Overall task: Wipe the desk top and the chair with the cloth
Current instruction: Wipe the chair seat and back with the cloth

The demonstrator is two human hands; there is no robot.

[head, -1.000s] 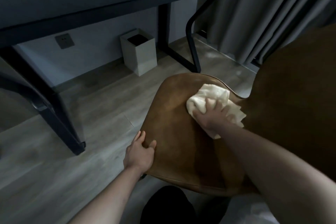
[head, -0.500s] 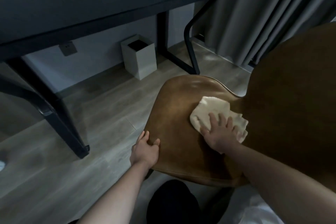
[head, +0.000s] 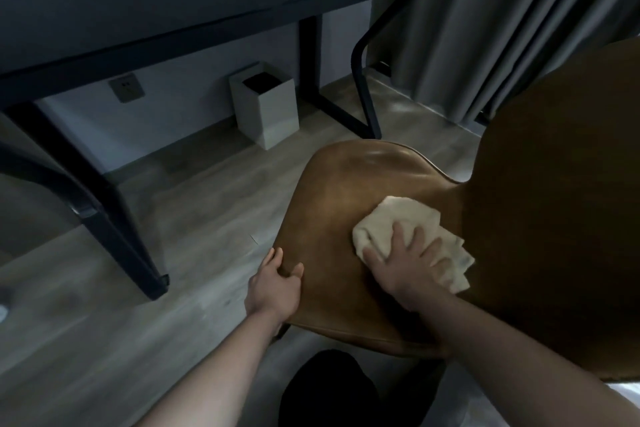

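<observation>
1. Currently, my right hand point(head: 412, 263) lies flat, fingers spread, pressing the crumpled cream cloth point(head: 408, 229) onto the brown leather chair seat point(head: 332, 218).
2. The cloth sits at the seat's 3 o'clock side, touching the chair backrest point(head: 554, 218).
3. My left hand point(head: 275, 288) grips the seat edge at 8 o'clock, thumb on top, fingers curled over the rim.
4. The black-framed glass desk point(head: 207, 10) stands at 11 o'clock, well apart.
5. A white square bin point(head: 266, 111) stands under the desk.

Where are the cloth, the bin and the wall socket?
cloth point(head: 391, 218): head view, bare upper fold beyond the fingers.
bin point(head: 273, 114): head view, its front wall.
socket point(head: 126, 88): head view, centre of the plate.
</observation>
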